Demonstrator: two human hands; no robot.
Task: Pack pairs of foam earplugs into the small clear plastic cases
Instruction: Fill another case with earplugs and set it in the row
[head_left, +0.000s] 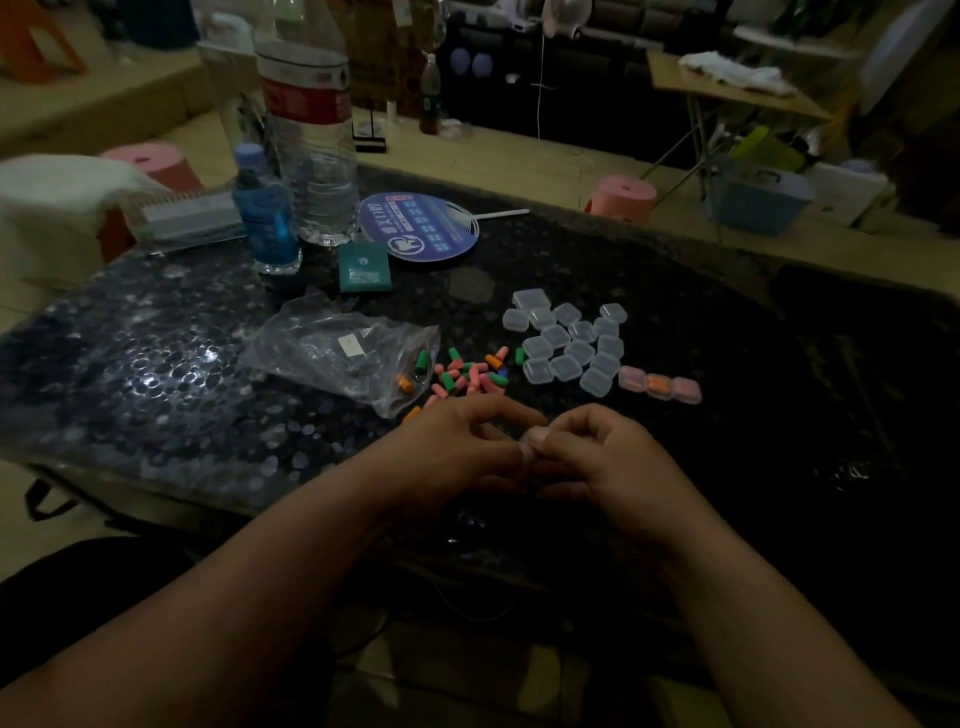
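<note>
Both hands meet over the near part of the dark table (727, 364). My left hand (462, 447) and my right hand (597, 457) pinch one small clear plastic case (529, 441) between their fingertips; most of it is hidden by fingers. Just beyond lies a loose heap of foam earplugs (467, 376) in pink, green and orange. Right of the heap sits a cluster of several empty clear cases (571, 343). Three filled cases (660, 385) holding pink and orange plugs stand in a row at its right end.
A crumpled clear plastic bag (343, 353) with a few earplugs lies left of the heap. Behind stand a large water bottle (311, 140), a small blue bottle (265, 213), a teal packet (364, 267) and a round blue fan (418, 226). Pink stools stand past the table's far edge.
</note>
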